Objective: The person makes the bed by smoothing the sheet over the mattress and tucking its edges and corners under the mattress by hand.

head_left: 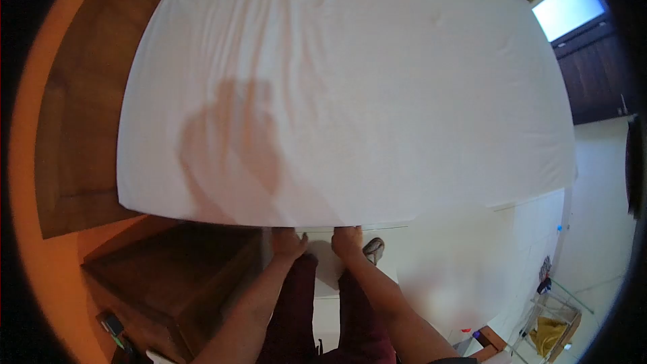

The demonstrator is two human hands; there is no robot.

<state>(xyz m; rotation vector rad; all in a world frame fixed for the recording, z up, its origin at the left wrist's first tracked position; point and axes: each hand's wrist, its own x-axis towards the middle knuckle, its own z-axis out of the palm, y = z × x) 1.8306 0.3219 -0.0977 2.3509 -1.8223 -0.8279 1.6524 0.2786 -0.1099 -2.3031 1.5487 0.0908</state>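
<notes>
A white fitted bedsheet (pixel 431 108) covers a wide mattress in front of me, with creases running along its left half. Both hands are at its near edge. My left hand (pixel 288 243) is closed at that edge, fingers hooked under it and thumb out to the side. A short way to the right, my right hand (pixel 346 240) is curled at the same edge. The fingertips of both are hidden beneath the sheet's border.
A wooden headboard (pixel 87 108) borders the bed on the left. Below it stands a dark wooden nightstand (pixel 168 263). My sandalled foot (pixel 374 249) is on the pale tiled floor. At lower right, a rack (pixel 566 313) holds a yellow cloth (pixel 549 335).
</notes>
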